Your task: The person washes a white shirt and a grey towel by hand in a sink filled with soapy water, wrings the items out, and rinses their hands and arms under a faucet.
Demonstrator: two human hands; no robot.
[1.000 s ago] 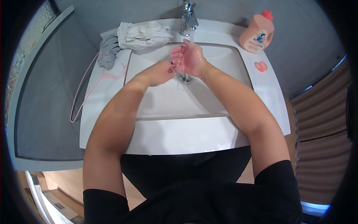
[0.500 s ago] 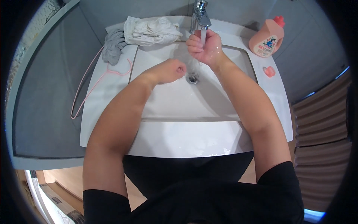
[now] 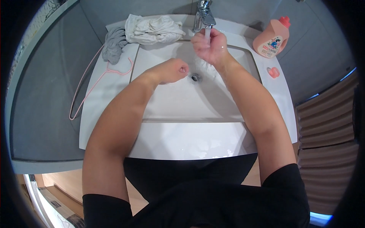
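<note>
My right hand [image 3: 211, 48] is palm up under the chrome faucet [image 3: 205, 19]. A stream of water [image 3: 207, 33] runs into its cupped palm, its fingers loosely curled and holding no object. Over the white sink basin [image 3: 186, 108], left of the drain [image 3: 195, 77], my left hand [image 3: 174, 71] forms a loose fist. A small hollow shows between its thumb and forefinger, with no object visible in it. Water splashes onto the basin floor behind the drain.
On the back left counter lie a bunched white cloth [image 3: 154, 30] and a grey cloth [image 3: 114, 45]. A pink hanger [image 3: 90, 91] overhangs the left edge. A pink detergent bottle [image 3: 270, 40] and its small pink cap [image 3: 273, 72] stand at right. A brown pleated curtain [image 3: 327, 125] hangs beyond.
Both hands keep nearly the same places. The right hand's fingers have shifted slightly under the stream, and more water splashes near the drain. The view has moved slightly.
</note>
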